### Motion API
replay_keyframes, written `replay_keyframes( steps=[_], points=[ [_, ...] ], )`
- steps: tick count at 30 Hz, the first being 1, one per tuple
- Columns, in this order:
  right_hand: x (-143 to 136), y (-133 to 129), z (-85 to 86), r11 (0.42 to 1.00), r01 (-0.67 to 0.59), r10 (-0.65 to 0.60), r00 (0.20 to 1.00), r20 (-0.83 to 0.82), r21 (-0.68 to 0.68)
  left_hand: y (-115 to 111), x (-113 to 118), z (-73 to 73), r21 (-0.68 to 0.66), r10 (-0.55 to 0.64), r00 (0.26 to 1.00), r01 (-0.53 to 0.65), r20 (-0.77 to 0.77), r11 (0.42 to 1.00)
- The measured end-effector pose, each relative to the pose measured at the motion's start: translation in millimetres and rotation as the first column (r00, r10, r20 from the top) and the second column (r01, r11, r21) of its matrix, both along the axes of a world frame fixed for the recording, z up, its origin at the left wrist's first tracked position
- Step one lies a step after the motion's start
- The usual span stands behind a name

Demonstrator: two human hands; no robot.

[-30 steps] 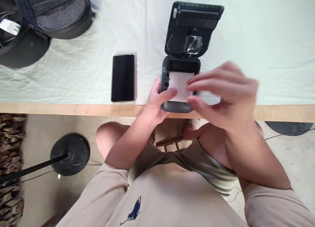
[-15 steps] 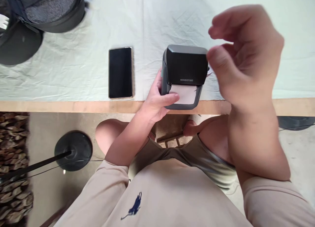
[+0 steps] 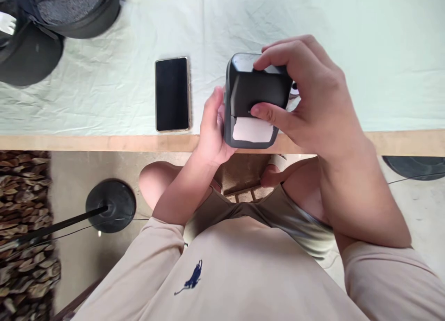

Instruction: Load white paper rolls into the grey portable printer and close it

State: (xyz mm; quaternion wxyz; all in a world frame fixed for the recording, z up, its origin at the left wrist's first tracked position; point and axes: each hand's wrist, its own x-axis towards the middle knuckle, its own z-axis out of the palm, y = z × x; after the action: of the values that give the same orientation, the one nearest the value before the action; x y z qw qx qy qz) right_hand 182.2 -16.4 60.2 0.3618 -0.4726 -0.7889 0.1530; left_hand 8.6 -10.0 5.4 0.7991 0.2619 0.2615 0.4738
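Observation:
A black label printer [image 3: 239, 96] with a white label area [image 3: 253, 129] at its front is at the table's near edge. My left hand [image 3: 212, 128] holds it from the left side and below, thumb raised along that side. From the right, my right hand [image 3: 306, 89] grips the lid, with its thumb on the front face and its fingers on the top. A small part at the printer's right side is mostly hidden behind this hand.
A phone with a dark screen [image 3: 172, 94] lies left of the printer. Black bags or cases [image 3: 79, 15] fill the far left corner. The table's wooden edge [image 3: 86, 143] runs across; a round black stand base [image 3: 113, 205] is on the floor below.
My right hand has moved left and down onto the printer lid. My left thumb has lifted off the white label area to the printer's left side.

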Motion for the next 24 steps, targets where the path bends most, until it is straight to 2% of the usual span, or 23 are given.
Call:
replay_keyframes(
  steps=[4, 7, 12, 15, 17, 20, 22, 24],
  points=[
    [7.9, -1.9, 2.6, 0.996, 0.001, 0.001, 1.0, -0.022, 0.086, 2.7, 3.6, 1.5, -0.041, 0.055, 0.998, -0.054, 0.023, 0.998],
    [17.0, -4.7, 3.5, 0.997, 0.04, -0.04, 0.999, -0.009, 0.065, 5.1, 3.8, -0.2, -0.076, 0.061, 0.997, -0.058, 0.044, 0.995],
    [29.3, -5.7, -2.4, 0.994, -0.1, 0.097, 0.993, -0.06, -0.04, 5.8, 5.1, 0.1, -0.096, 0.13, 0.98, -0.145, -0.148, 0.985],
    [31.6, -5.5, -6.6, 0.991, -0.122, 0.116, 0.988, -0.097, -0.056, 5.9, 6.6, 1.2, -0.08, 0.106, 0.98, -0.12, -0.168, 0.99],
    [32.0, -6.1, -7.1, 0.997, -0.071, 0.07, 0.992, -0.105, -0.008, 6.9, 6.9, 2.1, -0.093, 0.095, 0.986, -0.108, -0.135, 0.99],
    [31.8, -6.2, -4.3, 0.989, 0.103, -0.09, 0.989, -0.118, 0.107, 8.0, 6.8, 3.7, -0.114, 0.088, 0.992, -0.098, -0.087, 0.989],
    [28.9, -3.8, -1.4, 0.981, 0.155, -0.151, 0.988, -0.046, 0.116, 7.3, 6.7, 4.1, -0.083, 0.071, 0.994, -0.078, -0.077, 0.993],
    [21.6, 0.1, 0.7, 0.989, 0.139, -0.143, 0.986, 0.083, 0.055, 5.4, 6.4, 2.8, -0.035, 0.081, 0.993, -0.084, -0.09, 0.996]
  ],
)
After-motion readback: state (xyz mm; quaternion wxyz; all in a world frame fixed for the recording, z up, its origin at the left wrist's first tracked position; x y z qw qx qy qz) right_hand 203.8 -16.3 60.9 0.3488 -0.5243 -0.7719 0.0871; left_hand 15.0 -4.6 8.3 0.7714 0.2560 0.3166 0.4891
